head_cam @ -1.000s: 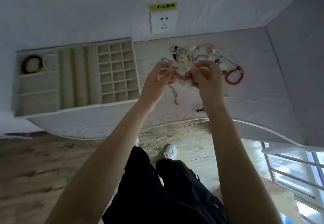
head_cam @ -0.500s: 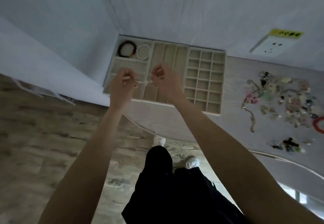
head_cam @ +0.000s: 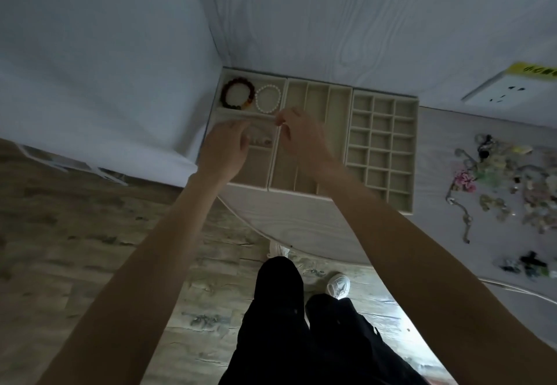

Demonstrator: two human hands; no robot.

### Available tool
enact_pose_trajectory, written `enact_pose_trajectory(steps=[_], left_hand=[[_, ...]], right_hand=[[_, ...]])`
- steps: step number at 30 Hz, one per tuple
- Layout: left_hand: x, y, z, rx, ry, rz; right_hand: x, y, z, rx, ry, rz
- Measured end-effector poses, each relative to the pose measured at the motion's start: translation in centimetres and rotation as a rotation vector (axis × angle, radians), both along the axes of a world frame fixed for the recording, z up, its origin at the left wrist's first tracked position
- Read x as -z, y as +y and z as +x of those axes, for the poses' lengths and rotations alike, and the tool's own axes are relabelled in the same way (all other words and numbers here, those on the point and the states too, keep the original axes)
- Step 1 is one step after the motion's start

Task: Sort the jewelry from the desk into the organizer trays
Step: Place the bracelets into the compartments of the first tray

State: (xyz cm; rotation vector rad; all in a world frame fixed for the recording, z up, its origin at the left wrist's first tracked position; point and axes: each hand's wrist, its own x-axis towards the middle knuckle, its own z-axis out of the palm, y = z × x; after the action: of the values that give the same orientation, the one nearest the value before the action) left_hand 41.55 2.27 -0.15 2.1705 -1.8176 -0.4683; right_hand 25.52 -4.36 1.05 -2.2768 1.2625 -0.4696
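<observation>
Nearest, the left hand (head_cam: 224, 151) and right hand (head_cam: 297, 134) are held over the organizer trays (head_cam: 349, 143) at the desk's (head_cam: 301, 222) left end. Their fingers are curled, but whether a pale beaded bracelet (head_cam: 261, 141), seen in the left tray's middle compartment, is pinched cannot be told. Farther back, a dark bracelet (head_cam: 237, 94) and a pearl bracelet (head_cam: 268, 99) are kept together in the far left compartment, apparently by type, while the unsorted jewelry pile (head_cam: 509, 185) is left at the desk's right edge.
</observation>
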Motion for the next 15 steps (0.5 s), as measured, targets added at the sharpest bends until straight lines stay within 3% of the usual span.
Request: enact_pose_trajectory(steps=[3, 7, 10, 15], left_hand=[[0.5, 1.0, 0.3, 0.125, -0.122, 0.003], [0.5, 1.6, 0.5, 0.138, -0.093, 0.059], [0.4, 1.4, 0.6, 0.139, -0.074, 0.063], [1.0, 1.3, 0.2, 0.168, 0.008, 0.031]], right_hand=[[1.2, -0.2, 0.5, -0.232, 0.14, -0.229], [2.3, -1.0, 1.3, -0.42, 0.465, -0.216], [1.8, -1.2, 1.4, -0.402, 0.559, -0.294], [1.1, -1.1, 0.8, -0.323, 0.499, -0.35]])
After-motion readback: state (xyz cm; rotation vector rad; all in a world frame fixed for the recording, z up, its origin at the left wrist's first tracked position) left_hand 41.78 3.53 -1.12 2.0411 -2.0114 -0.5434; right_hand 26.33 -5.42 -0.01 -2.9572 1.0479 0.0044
